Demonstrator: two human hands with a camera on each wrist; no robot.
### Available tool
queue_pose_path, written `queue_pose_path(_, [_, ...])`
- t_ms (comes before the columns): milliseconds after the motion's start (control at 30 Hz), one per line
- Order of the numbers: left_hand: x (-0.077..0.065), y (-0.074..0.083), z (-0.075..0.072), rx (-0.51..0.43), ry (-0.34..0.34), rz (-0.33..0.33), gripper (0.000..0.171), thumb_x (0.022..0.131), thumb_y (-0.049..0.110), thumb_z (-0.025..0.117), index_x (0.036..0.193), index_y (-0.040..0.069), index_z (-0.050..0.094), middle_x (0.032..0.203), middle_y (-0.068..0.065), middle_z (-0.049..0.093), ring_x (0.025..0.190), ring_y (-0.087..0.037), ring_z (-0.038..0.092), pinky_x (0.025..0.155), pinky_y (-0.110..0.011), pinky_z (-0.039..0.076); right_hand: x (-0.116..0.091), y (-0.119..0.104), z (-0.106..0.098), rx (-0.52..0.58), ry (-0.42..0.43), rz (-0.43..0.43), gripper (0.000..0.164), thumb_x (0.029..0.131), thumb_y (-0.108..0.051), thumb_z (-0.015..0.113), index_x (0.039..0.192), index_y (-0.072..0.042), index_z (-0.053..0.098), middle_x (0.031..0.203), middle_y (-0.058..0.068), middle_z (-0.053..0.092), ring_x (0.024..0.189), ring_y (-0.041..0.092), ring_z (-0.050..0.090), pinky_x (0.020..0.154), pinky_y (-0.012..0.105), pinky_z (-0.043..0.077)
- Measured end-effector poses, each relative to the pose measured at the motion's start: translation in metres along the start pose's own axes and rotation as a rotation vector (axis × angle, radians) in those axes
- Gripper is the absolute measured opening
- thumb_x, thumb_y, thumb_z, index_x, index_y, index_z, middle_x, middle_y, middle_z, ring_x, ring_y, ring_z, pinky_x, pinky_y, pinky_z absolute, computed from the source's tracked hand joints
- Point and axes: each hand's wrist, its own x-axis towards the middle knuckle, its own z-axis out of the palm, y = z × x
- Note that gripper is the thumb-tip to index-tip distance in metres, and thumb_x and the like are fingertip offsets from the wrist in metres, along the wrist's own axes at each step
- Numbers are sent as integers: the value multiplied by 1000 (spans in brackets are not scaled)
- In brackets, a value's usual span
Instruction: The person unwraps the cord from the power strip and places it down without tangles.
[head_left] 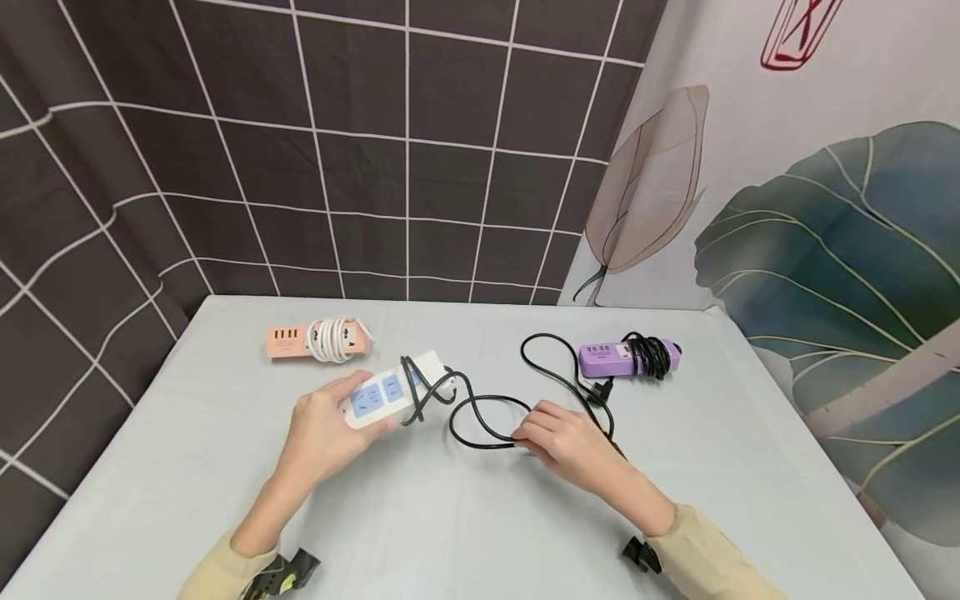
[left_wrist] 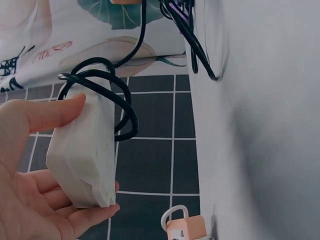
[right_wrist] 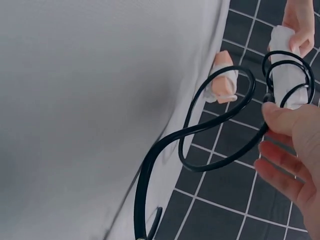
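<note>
My left hand (head_left: 322, 429) grips one end of a white power strip (head_left: 381, 398) with blue socket panels, thumb and fingers on opposite sides. A black cord (head_left: 480, 398) is looped loosely around the strip's far end. In the left wrist view, those loops (left_wrist: 131, 107) cross the strip's pale underside. My right hand (head_left: 566, 442) pinches the cord to the right of the strip, between thumb and fingers in the right wrist view. Beyond that hand, the cord curves over the table to a black plug (head_left: 600, 392).
A peach power strip (head_left: 287, 342) wrapped in white cord lies at the back left of the white table (head_left: 450, 533). A purple power strip (head_left: 596, 360) wound with black cord lies at the back right, near the plug. A dark gridded cloth (head_left: 360, 167) hangs behind.
</note>
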Motion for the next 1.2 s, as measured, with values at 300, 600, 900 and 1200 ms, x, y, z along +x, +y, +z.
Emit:
queue_pose_path(300, [-3, 4, 6, 5, -12, 25, 69, 66, 27, 86, 125, 1, 61, 120, -22, 66, 100, -33, 65, 82, -47, 50, 10, -4, 0, 38, -36, 53, 20, 72, -22, 82, 88, -17, 71, 84, -10, 68, 80, 7, 60, 69, 17, 51])
queue_pose_path(600, [-6, 8, 14, 9, -36, 61, 68, 65, 27, 87, 123, 2, 63, 120, -21, 66, 99, -30, 64, 82, -45, 50, 48, -7, -4, 37, 220, 9, 16, 90, -24, 67, 100, -13, 72, 88, -4, 68, 82, 13, 62, 76, 23, 51])
queue_pose_path(900, [-9, 12, 17, 22, -24, 114, 65, 63, 26, 88, 120, 3, 65, 115, -18, 69, 95, -27, 65, 79, -41, 49, 65, -14, -1, 28, 196, -42, 19, 87, -25, 69, 106, -21, 72, 100, 0, 65, 95, 18, 59, 84, 28, 50])
queue_pose_path(1200, [-11, 12, 17, 17, -13, 150, 63, 62, 25, 88, 118, 4, 66, 113, -17, 69, 94, -26, 65, 78, -41, 50, 65, -16, 0, 28, 177, -69, 22, 84, -15, 71, 105, -21, 71, 102, 1, 64, 97, 19, 58, 87, 28, 49])
